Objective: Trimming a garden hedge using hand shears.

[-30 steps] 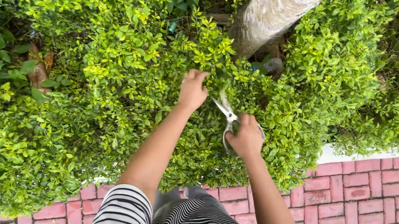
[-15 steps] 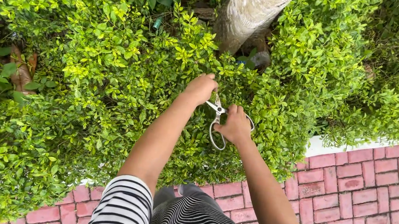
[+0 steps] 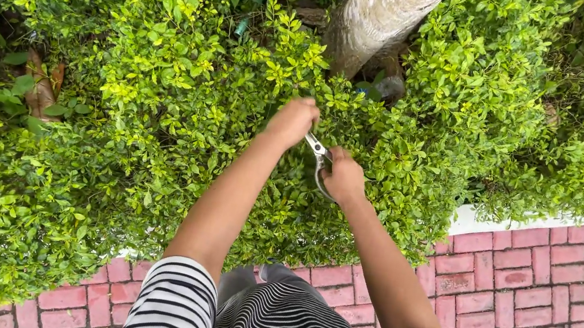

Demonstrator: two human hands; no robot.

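My right hand [image 3: 342,174] grips the handles of a pair of metal scissors [image 3: 317,154], whose blades point up and left into a low green hedge [image 3: 158,108]. My left hand [image 3: 292,120] is closed around a sprig of hedge leaves right beside the blades. Both arms reach forward from black-and-white striped sleeves. The blade tips are hidden behind my left hand and the foliage.
A pale tree trunk [image 3: 379,11] rises out of the hedge just beyond my hands. Red brick paving [image 3: 546,313] lies under me and to the right, edged by a white kerb [image 3: 490,223]. A dry brown leaf [image 3: 41,88] sits at the left.
Both hands have moved slightly forward toward the trunk. My left hand has closed on leaves next to the scissor blades.
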